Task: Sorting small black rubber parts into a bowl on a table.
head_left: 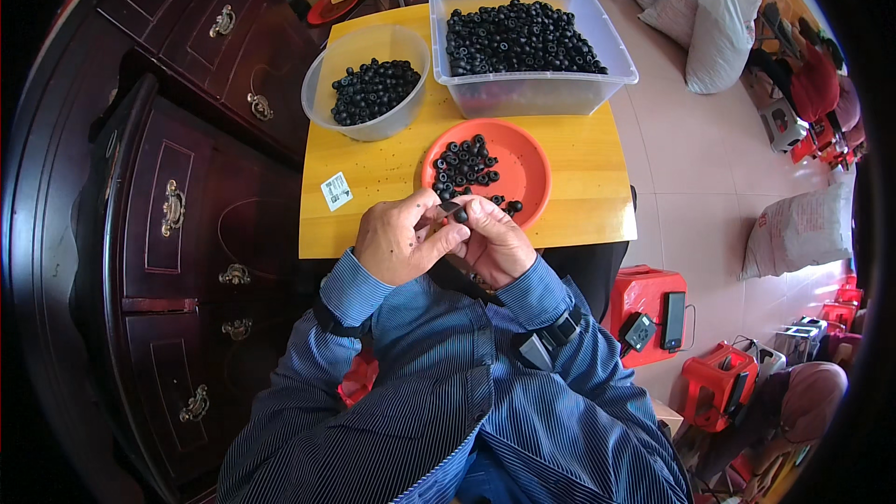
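Observation:
Both of my hands meet over the near rim of an orange-red plate [534, 163]. My right hand [499, 241] pinches a small black round cap-like piece [460, 216] between thumb and fingers. My left hand [399, 235] is closed close against it, its thumb reaching toward the piece. A thin dark, flat blade-like thing [449, 208] shows at the left fingertips, touching or just beside the piece; its lower part is hidden by the fingers. On the plate lie several more black pieces [464, 164], some showing a ring-shaped opening. Dark specks dot my left hand.
The yellow table [583, 187] carries a round translucent tub [313, 93] and a larger rectangular clear bin [523, 93], both holding black pieces. A white label [336, 190] sits at left. Dark wooden drawers [177, 215] stand close left. A red stool [644, 294] with devices is at right.

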The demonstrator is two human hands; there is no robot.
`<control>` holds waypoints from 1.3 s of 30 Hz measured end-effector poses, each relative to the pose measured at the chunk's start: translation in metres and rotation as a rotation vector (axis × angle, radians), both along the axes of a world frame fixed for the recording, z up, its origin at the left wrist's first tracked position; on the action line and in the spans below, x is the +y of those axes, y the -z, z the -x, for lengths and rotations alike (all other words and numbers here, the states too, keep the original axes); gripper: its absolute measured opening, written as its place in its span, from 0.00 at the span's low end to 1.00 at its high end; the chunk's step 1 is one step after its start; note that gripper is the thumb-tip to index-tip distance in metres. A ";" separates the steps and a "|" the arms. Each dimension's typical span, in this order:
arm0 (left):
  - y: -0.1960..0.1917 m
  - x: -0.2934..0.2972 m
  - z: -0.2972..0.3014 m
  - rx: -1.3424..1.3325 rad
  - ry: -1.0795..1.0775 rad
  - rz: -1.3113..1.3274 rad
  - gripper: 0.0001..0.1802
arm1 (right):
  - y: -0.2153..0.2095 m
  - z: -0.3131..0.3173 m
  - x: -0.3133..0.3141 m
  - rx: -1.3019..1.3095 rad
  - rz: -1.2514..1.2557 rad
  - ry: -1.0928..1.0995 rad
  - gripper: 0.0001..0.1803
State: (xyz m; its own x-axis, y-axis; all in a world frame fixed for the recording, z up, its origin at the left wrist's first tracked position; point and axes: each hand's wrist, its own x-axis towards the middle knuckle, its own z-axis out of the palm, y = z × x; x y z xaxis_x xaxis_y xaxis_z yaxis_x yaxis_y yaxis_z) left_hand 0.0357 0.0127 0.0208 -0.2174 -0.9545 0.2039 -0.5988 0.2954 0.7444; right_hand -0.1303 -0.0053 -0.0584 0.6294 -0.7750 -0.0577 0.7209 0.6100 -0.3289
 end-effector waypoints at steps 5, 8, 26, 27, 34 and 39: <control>-0.002 -0.001 0.002 -0.029 0.005 -0.023 0.19 | -0.002 -0.001 0.001 0.020 -0.043 0.013 0.09; -0.003 -0.002 0.001 -0.109 0.030 -0.076 0.22 | 0.001 0.000 0.000 0.034 -0.048 0.011 0.07; 0.000 -0.002 0.004 -0.118 0.039 0.027 0.22 | -0.001 0.001 -0.002 0.031 0.022 0.041 0.05; 0.000 -0.002 0.004 -0.136 0.046 0.047 0.21 | 0.001 0.002 -0.002 0.031 0.022 0.042 0.05; 0.013 -0.003 0.005 -0.142 0.044 0.068 0.21 | -0.003 0.000 -0.003 0.061 0.031 0.087 0.05; -0.001 -0.006 0.006 -0.131 0.018 0.099 0.21 | -0.007 0.000 -0.004 0.079 0.015 0.076 0.06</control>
State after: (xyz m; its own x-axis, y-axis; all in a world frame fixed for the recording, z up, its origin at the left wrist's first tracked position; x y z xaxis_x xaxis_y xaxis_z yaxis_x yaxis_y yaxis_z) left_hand 0.0298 0.0068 0.0219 -0.2651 -0.9270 0.2654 -0.6828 0.3749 0.6272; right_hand -0.1304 -0.0093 -0.0518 0.5624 -0.8216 -0.0931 0.7367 0.5490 -0.3948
